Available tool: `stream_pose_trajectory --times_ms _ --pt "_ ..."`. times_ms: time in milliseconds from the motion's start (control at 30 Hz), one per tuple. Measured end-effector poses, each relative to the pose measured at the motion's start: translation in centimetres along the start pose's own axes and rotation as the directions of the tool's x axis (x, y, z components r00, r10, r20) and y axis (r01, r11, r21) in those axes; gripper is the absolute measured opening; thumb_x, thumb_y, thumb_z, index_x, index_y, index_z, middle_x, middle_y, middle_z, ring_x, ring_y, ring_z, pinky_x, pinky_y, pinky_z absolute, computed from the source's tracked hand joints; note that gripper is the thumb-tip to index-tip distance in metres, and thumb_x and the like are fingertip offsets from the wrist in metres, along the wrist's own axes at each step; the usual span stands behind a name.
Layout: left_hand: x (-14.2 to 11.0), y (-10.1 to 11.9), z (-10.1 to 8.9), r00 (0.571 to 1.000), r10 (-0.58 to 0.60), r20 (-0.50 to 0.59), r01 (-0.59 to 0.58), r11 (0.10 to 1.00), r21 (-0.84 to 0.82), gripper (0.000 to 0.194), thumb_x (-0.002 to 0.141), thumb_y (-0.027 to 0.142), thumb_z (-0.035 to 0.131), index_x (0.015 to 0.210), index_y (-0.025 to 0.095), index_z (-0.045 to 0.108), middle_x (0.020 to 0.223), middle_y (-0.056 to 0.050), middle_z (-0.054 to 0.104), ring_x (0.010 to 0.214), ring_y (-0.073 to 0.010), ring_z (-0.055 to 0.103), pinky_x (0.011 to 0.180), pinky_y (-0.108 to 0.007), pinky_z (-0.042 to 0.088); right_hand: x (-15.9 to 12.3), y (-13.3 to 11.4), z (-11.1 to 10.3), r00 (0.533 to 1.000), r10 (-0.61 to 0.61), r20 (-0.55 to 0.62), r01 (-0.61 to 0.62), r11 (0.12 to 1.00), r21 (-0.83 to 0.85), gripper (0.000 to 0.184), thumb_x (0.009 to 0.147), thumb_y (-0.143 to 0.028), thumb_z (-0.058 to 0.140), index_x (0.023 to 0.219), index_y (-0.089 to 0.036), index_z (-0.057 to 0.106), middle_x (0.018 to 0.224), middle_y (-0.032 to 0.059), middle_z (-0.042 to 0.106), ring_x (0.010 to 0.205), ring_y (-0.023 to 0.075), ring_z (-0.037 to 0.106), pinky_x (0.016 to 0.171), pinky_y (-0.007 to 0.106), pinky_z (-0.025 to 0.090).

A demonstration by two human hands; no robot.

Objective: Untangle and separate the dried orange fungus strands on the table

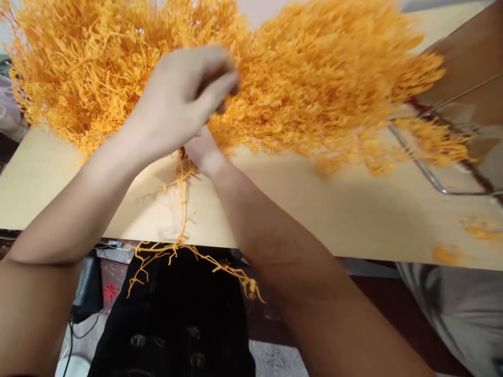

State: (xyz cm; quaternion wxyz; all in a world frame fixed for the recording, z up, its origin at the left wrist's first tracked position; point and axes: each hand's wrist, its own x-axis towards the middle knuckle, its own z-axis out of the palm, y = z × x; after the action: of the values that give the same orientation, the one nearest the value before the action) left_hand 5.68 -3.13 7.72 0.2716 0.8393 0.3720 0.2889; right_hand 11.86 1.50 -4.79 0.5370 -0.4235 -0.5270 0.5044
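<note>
A large mass of orange artificial sprigs point(306, 78) lies across a pale wooden table point(353, 209). My left hand point(184, 97) hovers over its middle with fingers curled in a pinch; what they hold is smeared by motion. My right hand point(202, 149) sits just under the left one, mostly hidden by it, at the base of the sprigs where thin orange stems point(183, 209) hang down over the table's front edge.
A wire frame point(428, 175) lies at the table's right side, next to another person's arm point(467, 57). Loose orange bits point(481, 230) lie near the right front edge. Below the table are my dark trousers point(176, 319) and a patterned floor.
</note>
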Motion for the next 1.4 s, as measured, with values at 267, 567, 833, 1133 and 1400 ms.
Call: stream_pose_trajectory --times_ms 267,567,833,1133,1400 --pt "-11.0 -6.4 -0.1 0.964 -0.211 0.159 0.156 0.940 0.302 0.048 0.074 0.054 0.051 0.099 0.013 0.053 0.091 -0.008 0.058 0.080 -0.0166 0.054 0.070 -0.029 0.042 -0.5 -1.5 -0.3 0.988 0.147 -0.053 -0.139 0.982 0.124 0.022 0.090 -0.020 0.036 0.072 -0.017 0.047 0.049 -0.0090 0.035 0.037 0.0016 0.032 0.040 0.016 0.027" --pt "-10.0 -5.7 3.2 0.970 -0.133 0.203 0.020 0.878 0.479 0.034 0.080 0.043 0.043 0.093 0.014 0.056 0.090 -0.008 0.059 0.083 -0.0185 0.054 0.074 -0.032 0.042 -0.9 -1.7 -0.4 0.988 0.117 -0.099 -0.106 0.988 0.114 0.024 0.090 -0.017 0.037 0.069 -0.015 0.048 0.049 -0.0091 0.032 0.036 0.0014 0.030 0.037 0.016 0.026" --pt "-10.1 -6.0 3.2 0.976 -0.109 0.191 0.051 0.958 0.282 0.040 0.085 0.045 0.033 0.097 0.014 0.056 0.086 -0.006 0.061 0.077 -0.0141 0.054 0.072 -0.029 0.042 -1.0 -1.9 -0.7 0.993 0.093 -0.079 -0.085 0.991 0.103 0.024 0.091 -0.013 0.034 0.071 -0.015 0.048 0.046 -0.0102 0.033 0.034 0.0021 0.032 0.033 0.017 0.027" --pt "-9.0 -3.5 6.2 0.970 -0.137 0.201 0.009 0.847 0.532 0.031 0.078 0.036 0.044 0.093 0.010 0.049 0.089 -0.013 0.057 0.084 -0.0235 0.055 0.073 -0.037 0.042 -0.8 -1.5 -0.4 0.992 0.107 -0.065 -0.105 0.994 0.031 0.030 0.091 -0.024 0.033 0.069 -0.014 0.051 0.050 -0.0092 0.033 0.042 -0.0020 0.032 0.041 0.013 0.027" --pt "-12.5 -4.6 2.7 0.963 -0.137 0.234 0.060 0.950 0.307 0.009 0.080 0.027 0.042 0.080 0.018 0.042 0.070 -0.001 0.053 0.063 -0.0126 0.050 0.060 -0.027 0.042 -0.6 -1.1 -0.5 0.997 0.057 0.058 -0.061 0.995 0.076 0.028 0.088 -0.034 0.043 0.072 -0.013 0.051 0.056 -0.0071 0.043 0.042 -0.0002 0.037 0.039 0.013 0.030"
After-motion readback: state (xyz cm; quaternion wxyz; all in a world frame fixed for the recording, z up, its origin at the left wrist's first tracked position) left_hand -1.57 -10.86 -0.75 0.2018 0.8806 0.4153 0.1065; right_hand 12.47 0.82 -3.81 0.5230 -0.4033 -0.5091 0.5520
